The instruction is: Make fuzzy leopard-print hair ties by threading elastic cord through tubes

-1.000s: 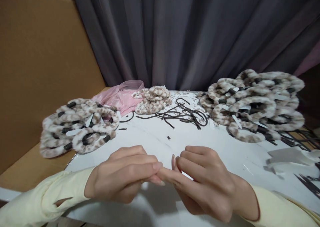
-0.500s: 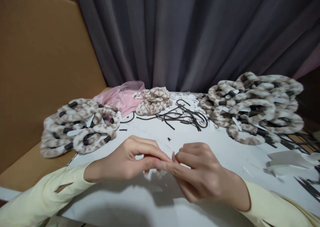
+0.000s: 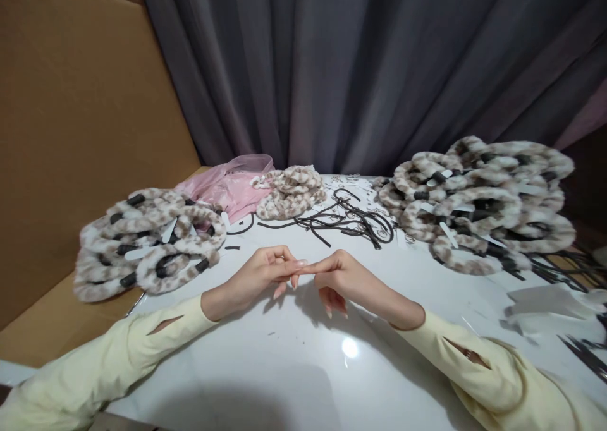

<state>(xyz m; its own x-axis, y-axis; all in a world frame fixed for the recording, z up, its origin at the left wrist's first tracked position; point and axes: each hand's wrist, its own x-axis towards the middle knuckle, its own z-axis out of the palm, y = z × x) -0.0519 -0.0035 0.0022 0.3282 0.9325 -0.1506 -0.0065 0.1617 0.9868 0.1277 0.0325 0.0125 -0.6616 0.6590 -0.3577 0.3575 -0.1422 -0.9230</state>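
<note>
My left hand and my right hand meet at the fingertips, above the middle of a white table. The left thumb and index finger pinch together at the tip of my outstretched right index finger; anything between them is hidden or too small to make out. My other right fingers hang loosely downward, apart from the left hand. Beyond the hands lies a tangle of black cords. A small stack of brown-and-white furry loops sits behind it.
Furry rings with black bands and white tags are piled at left and right. A pink plastic bag lies at the back. Crumpled white paper and scissors are at right. Cardboard walls the left; a grey curtain hangs behind.
Both hands have moved farther away from me, and the right has shifted left. White fuzzy bits seen beneath the fingers no longer show. The right fingers have loosened, leaving the index finger extended.
</note>
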